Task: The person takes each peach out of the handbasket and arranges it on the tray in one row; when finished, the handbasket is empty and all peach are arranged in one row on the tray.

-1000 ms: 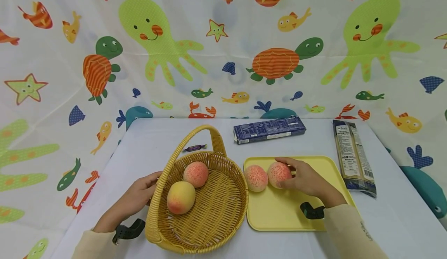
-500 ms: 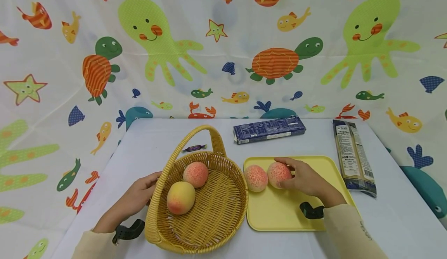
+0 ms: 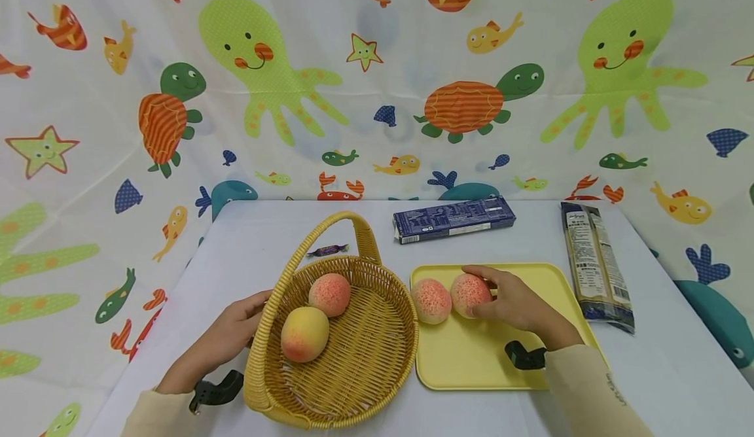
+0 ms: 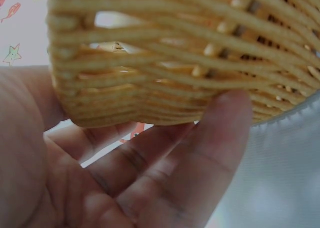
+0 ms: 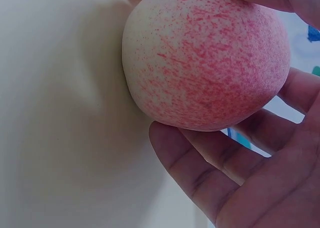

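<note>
**Two peaches in the basket, two on the tray**

The round pink-speckled peach sat on the flat yellow plastic tray, a little right of the middle of the head picture. The right hand gripped it, with the fingers curled round its far side and the thumb over the top. In the right wrist picture the peach filled the upper part, with the fingers cupped under and beside it, and it looked to be resting on the tray.

Just to its left, touching or almost touching, lay a second speckled peach on the same tray.

Further left stood the yellow woven basket with a hoop handle. Inside it were a pink peach and a yellow-orange peach. The left hand rested against the basket's left rim. In the left wrist picture its fingers were laid nearly straight along the woven wall, steadying it, not wrapped round it.

So it looked about half done: two peaches in the basket, one gripped on the tray, one waiting.

At the top of the white table lay a dark blue box, a small purple wrapped sweet, and at the right a long dark packet.
</note>
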Motion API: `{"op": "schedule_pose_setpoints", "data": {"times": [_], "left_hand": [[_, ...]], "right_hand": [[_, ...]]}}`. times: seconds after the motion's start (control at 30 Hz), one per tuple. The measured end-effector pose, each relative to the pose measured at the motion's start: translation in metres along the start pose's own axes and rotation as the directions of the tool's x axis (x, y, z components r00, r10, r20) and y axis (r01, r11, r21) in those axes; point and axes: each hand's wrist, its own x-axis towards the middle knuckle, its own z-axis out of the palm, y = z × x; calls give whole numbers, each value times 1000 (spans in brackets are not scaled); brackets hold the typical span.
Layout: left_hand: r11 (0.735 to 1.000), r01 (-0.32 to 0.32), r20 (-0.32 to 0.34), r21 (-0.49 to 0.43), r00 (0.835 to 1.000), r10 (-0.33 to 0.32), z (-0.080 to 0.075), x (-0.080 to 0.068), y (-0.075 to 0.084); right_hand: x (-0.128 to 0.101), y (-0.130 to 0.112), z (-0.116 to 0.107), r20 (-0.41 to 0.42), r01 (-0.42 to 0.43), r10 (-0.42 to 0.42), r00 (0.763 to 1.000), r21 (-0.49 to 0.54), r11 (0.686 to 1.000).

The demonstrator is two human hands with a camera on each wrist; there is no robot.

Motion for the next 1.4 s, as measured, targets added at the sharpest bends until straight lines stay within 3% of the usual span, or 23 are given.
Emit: {"op": "schedule_pose_setpoints", "data": {"times": [1.4], "left_hand": [[1000,2,-4,7,1000,-2,0,0,1]], "right_hand": [[-3,-1,2,2,-1,1,1000,-21,1000]]}}
